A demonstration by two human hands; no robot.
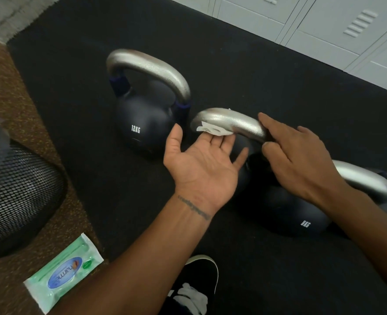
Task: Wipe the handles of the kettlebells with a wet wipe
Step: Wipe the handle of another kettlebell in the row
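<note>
Three dark kettlebells with silver handles stand on a black mat (74,87). The 12KG kettlebell (142,123) is at the left with its handle (147,67) free. The middle kettlebell's handle (231,121) has a white wet wipe (213,130) against its underside. My left hand (201,164) lies palm up, and its straight fingertips press the wipe to that handle. My right hand (301,160) holds the same handle's right end between thumb and index finger. The 8KG kettlebell (301,219) is at the right, with its handle (365,178) partly behind my right forearm.
A green pack of wet wipes (65,271) lies on the brown floor at the lower left, beside a black mesh object (17,189). My black shoe (197,283) is at the bottom. Grey lockers (324,19) line the far edge of the mat.
</note>
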